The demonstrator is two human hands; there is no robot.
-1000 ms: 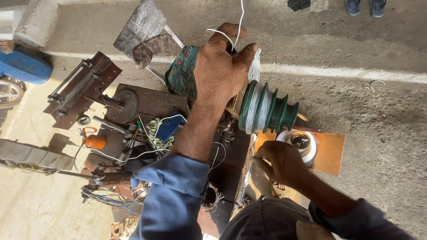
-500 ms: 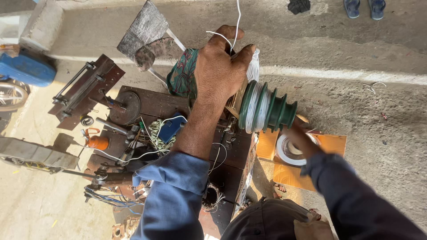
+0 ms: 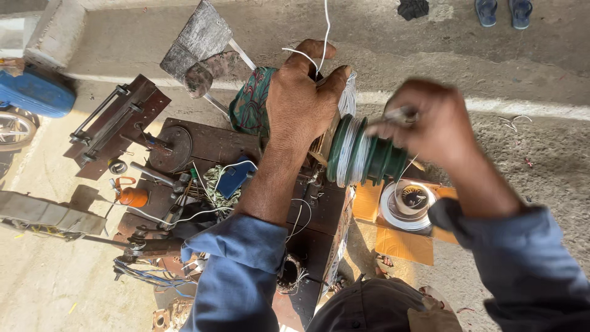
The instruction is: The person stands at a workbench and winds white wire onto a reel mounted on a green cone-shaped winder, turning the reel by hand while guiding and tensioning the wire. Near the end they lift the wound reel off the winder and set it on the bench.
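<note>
Raised now, right hand (image 3: 430, 126) pinches a small tool above the green former (image 3: 362, 157); left hand's (image 3: 304, 101) grip clenches white wire (image 3: 324, 27).

One item of packaging was observed: a flat orange cardboard sheet (image 3: 402, 245) lay on the ground at right, near the wearer, with a reel of white wire (image 3: 407, 208) resting on it. Its left part was lighter tan. No labels, signs or screens were discernible.
</note>
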